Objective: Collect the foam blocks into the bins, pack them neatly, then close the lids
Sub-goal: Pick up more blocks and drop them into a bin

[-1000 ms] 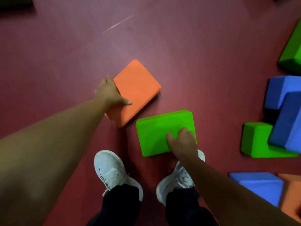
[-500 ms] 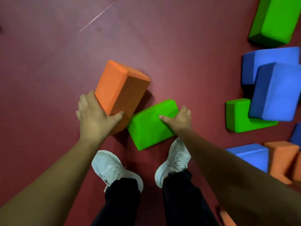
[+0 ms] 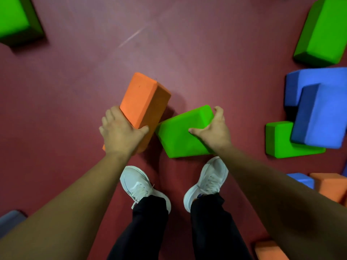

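Note:
An orange foam block (image 3: 142,98) stands tilted on its edge on the dark red floor, and my left hand (image 3: 120,134) grips its near end, thumb on the right face. Right beside it a green foam block (image 3: 178,136) is tipped up with its near edge by my shoes. My right hand (image 3: 214,130) clasps the green block's right end, fingers curled over its far corner and thumb spread across the top. The two blocks almost touch at their near corners. No bin is in view.
More foam blocks lie around: a large green one (image 3: 323,32) at far right, blue blocks (image 3: 319,107) stacked over a green L-shaped block (image 3: 281,141), blue (image 3: 302,180) and orange blocks (image 3: 328,186) at lower right, a green one (image 3: 15,19) at top left. My white shoes (image 3: 139,184) stand below.
Both blocks lay flat a second ago; my hands have since tipped them up off the floor. My right hand shifted from the green block's near edge to its right end.

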A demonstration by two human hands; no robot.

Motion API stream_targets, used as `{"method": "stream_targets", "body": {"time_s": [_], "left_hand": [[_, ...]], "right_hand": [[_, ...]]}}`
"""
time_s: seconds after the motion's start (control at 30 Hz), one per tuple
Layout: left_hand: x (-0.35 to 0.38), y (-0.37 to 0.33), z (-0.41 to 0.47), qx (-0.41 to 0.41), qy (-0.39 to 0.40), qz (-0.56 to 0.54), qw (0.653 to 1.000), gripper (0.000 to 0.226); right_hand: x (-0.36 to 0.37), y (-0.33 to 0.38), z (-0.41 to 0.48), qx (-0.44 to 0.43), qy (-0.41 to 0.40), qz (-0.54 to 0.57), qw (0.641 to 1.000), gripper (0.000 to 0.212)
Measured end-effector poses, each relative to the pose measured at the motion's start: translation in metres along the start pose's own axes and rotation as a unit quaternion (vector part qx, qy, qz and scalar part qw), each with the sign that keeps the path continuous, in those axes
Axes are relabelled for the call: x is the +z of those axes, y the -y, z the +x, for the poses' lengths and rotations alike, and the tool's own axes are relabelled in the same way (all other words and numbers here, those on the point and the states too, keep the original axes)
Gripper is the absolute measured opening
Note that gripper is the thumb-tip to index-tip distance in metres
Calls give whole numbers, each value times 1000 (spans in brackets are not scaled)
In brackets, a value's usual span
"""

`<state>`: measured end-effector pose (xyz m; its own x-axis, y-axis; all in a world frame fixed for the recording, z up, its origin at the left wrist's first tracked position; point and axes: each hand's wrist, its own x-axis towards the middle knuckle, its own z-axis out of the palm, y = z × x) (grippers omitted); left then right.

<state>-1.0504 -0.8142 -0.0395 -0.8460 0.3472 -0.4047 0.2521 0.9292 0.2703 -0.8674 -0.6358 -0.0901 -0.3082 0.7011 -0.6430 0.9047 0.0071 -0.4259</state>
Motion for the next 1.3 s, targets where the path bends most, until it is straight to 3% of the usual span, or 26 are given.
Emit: {"method": "stream_targets", "body": {"time_s": [0.33, 0.63, 0.83, 1.0, 1.3], "left_hand": [[-272, -75, 3, -39, -120, -74, 989, 83], [-558, -62, -52, -66, -231, -159, 957, 85], [-689, 10, -110, -110, -278, -185, 936, 88], [-745, 81, -162, -179, -316, -166, 917, 87], [-771, 193, -221, -393, -389, -208, 806, 89]], "right_hand": [[-166, 257, -118, -189, -175, -65, 964, 88], [-268, 472, -313, -295, -233, -52, 925, 92], [-275, 579, -433, -367, -207, -52, 905, 96], [-251, 652, -505, -450, -158, -61, 877, 90], [-144, 748, -572, -591, 7, -91, 801, 85]]}}
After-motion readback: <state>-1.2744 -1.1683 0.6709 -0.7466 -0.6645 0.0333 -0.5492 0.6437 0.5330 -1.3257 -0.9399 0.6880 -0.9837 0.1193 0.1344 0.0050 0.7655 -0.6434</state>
